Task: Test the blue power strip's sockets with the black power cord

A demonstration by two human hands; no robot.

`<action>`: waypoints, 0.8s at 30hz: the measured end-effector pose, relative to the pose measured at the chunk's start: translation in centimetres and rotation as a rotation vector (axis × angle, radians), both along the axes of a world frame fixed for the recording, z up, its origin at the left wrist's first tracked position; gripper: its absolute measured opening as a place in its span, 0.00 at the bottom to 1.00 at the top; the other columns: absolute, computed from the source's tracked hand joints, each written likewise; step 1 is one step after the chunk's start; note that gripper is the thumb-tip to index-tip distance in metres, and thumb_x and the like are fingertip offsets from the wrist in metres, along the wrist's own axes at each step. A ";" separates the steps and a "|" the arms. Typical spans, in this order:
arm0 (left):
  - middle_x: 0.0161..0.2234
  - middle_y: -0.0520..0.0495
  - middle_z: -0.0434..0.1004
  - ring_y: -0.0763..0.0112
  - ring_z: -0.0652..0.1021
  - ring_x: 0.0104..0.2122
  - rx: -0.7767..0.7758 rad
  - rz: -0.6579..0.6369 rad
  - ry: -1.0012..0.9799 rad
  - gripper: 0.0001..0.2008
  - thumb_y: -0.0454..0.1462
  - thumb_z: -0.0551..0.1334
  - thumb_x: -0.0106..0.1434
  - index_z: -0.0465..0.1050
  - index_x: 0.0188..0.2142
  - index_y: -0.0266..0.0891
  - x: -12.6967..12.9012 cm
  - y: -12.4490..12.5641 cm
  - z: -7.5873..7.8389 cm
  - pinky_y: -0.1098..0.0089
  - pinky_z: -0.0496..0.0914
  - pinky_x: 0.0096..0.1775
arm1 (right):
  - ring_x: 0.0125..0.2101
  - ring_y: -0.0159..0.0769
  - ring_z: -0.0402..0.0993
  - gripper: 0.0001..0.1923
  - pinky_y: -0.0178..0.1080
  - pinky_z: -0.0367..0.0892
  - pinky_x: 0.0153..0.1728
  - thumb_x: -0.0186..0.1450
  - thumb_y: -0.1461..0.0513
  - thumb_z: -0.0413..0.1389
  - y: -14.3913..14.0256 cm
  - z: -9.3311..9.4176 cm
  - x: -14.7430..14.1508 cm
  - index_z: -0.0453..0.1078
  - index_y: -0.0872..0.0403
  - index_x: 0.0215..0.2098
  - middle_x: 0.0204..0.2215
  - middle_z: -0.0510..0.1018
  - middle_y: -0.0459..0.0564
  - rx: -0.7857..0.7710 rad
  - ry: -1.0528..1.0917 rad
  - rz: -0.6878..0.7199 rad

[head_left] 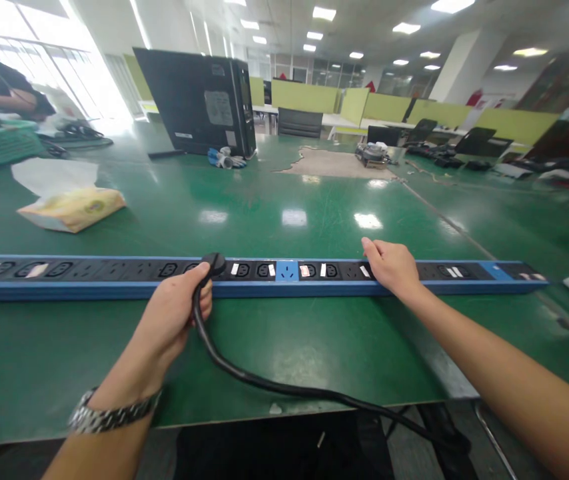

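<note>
Plug (pixel 215 264) of a thick black cable (pixel 264 383) is held in the left hand (pixel 178 300), fingers curled and thumb pressed to its side. It is over the sockets of a long blue power strip (pixel 249 289) that lies across the green desk (pixel 284 227); whether it is seated cannot be told. The right hand (pixel 394 265) is half curled over the strip's right part, thumb raised, its fingers hidden, so its grip is unclear. From the left hand the cable runs right, past the desk's near edge. Beyond the strip are a tissue pack (pixel 77 208) and a black computer case (pixel 189 103).
</note>
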State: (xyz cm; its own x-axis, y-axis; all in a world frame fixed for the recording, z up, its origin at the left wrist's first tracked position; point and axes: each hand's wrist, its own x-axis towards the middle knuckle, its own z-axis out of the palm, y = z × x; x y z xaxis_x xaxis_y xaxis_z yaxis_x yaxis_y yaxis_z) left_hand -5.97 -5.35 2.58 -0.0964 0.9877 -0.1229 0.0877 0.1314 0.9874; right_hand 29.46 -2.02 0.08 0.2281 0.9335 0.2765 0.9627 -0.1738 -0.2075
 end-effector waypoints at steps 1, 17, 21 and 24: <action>0.14 0.56 0.56 0.80 0.59 0.14 0.038 -0.009 -0.039 0.21 0.47 0.59 0.59 0.58 0.17 0.39 0.7 -0.4 0.4 0.77 0.54 0.17 | 0.35 0.40 0.75 0.32 0.36 0.54 0.30 0.70 0.46 0.35 0.0 0.0 0.0 0.76 0.53 0.30 0.31 0.80 0.54 0.007 0.001 0.007; 0.06 0.56 0.52 0.80 0.55 0.07 -0.144 -0.296 -0.066 0.23 0.46 0.54 0.63 0.63 0.15 0.38 8.9 0.0 -0.8 0.76 0.49 0.14 | 0.34 0.39 0.75 0.33 0.35 0.54 0.29 0.70 0.46 0.36 0.0 -0.2 0.1 0.75 0.53 0.28 0.28 0.80 0.53 0.056 0.022 0.032; 0.06 0.56 0.53 0.80 0.55 0.07 -0.171 -0.269 -0.072 0.22 0.45 0.55 0.63 0.64 0.15 0.37 9.5 0.6 -1.0 0.76 0.49 0.13 | 0.34 0.39 0.74 0.33 0.35 0.53 0.29 0.70 0.46 0.36 -0.1 -0.1 0.0 0.75 0.53 0.28 0.29 0.80 0.54 0.055 0.025 0.029; 0.06 0.57 0.51 0.80 0.54 0.08 -0.187 -0.268 -0.081 0.22 0.45 0.55 0.63 0.63 0.15 0.38 9.7 0.8 -1.6 0.76 0.48 0.14 | 0.34 0.39 0.74 0.32 0.35 0.53 0.28 0.70 0.46 0.36 -0.1 -0.1 0.0 0.75 0.53 0.28 0.29 0.80 0.54 0.054 0.023 0.032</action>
